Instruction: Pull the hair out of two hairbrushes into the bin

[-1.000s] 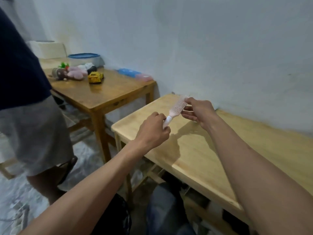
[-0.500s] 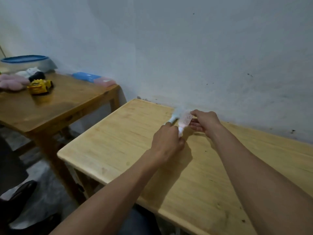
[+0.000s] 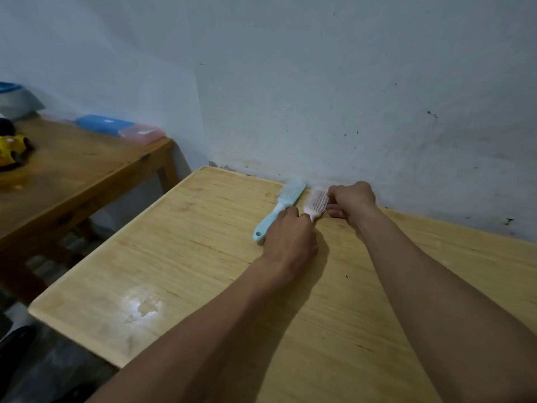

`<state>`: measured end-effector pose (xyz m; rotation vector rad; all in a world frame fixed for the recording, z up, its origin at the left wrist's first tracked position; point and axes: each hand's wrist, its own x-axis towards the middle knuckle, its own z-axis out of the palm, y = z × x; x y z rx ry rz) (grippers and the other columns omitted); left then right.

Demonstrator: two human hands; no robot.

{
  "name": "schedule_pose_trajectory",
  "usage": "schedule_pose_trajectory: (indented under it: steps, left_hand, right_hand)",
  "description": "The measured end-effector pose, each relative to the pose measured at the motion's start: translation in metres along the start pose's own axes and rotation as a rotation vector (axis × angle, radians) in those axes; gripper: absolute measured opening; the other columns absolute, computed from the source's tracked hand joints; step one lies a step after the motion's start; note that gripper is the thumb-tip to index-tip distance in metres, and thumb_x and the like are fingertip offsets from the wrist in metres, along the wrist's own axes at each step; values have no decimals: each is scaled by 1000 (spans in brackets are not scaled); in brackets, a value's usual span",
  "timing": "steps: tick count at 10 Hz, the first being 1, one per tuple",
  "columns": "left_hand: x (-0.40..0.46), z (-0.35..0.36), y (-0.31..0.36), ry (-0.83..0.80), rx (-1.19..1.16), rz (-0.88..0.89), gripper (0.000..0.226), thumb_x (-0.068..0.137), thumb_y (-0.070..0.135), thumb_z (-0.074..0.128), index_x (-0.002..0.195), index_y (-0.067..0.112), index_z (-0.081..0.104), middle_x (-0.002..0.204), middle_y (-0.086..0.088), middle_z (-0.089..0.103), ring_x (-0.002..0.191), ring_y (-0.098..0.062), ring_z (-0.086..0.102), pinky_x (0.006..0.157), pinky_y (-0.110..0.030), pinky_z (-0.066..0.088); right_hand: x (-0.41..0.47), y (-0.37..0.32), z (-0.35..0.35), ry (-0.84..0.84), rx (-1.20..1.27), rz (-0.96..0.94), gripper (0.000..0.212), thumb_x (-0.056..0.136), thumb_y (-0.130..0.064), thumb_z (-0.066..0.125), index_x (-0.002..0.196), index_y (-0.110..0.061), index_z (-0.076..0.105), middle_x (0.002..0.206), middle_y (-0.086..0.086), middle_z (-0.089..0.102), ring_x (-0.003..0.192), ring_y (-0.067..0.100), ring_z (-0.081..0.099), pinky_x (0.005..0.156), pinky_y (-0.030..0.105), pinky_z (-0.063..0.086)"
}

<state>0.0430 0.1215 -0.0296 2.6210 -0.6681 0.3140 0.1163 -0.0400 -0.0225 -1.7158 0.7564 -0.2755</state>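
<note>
The left hand point(image 3: 290, 237) curls its fingers round the handle of a pink plastic hairbrush point(image 3: 316, 202), which lies bristles-up on the pale wooden table point(image 3: 180, 257) near the wall. The right hand point(image 3: 350, 200) pinches at the right side of that brush's head, fingers bent. Just left of the left hand's grip lies a light-blue plastic hairbrush point(image 3: 279, 210), touching the table, its handle angled toward the table's near-left edge and its head just beside the pink one.

light wooden table point(image 3: 162, 274) by wall point(image 3: 319, 82); darker table point(image 3: 72, 170) | blue case point(image 3: 104, 124); pink case point(image 3: 141, 132); yellow toy point(image 3: 11, 146)
</note>
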Motion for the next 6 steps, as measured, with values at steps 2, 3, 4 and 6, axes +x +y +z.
schedule_pose_trajectory:
  steps: [2, 3, 4, 6]
  left_hand:
    - [15, 12, -7, -1, -34, 3, 31, 95, 17, 51, 124, 10, 61, 107, -13, 55, 96, -29, 56, 69, -34, 40]
    - [16, 12, -7, 5, -79, 16, 32, 96, 19, 52, 126, 15, 59, 105, -12, 56, 93, -27, 56, 70, -34, 42]
    - [15, 13, -9, 21, -102, 30, 34, 96, 21, 53, 129, 16, 58, 106, -11, 57, 95, -26, 56, 74, -34, 45]
    - [6, 2, -4, 63, -132, 28, 34, 97, 30, 55, 125, 12, 58, 117, -12, 57, 107, -28, 54, 78, -34, 42]
  right_hand:
    - [13, -1, 3, 48, -21, 5, 14, 86, -6, 69, 76, 3, 66, 73, 16, 71, 57, 24, 71, 50, 31, 57]
    - [13, 0, 4, 64, -39, 5, 16, 88, -7, 70, 75, 2, 66, 71, 15, 71, 57, 24, 71, 51, 31, 58]
    - [14, 0, 5, 64, -23, 7, 14, 89, -8, 71, 82, 4, 69, 72, 14, 72, 60, 24, 73, 54, 31, 60]
    - [4, -2, -2, 11, 2, 18, 15, 90, -11, 67, 82, 1, 67, 79, 14, 71, 61, 23, 69, 54, 30, 58]
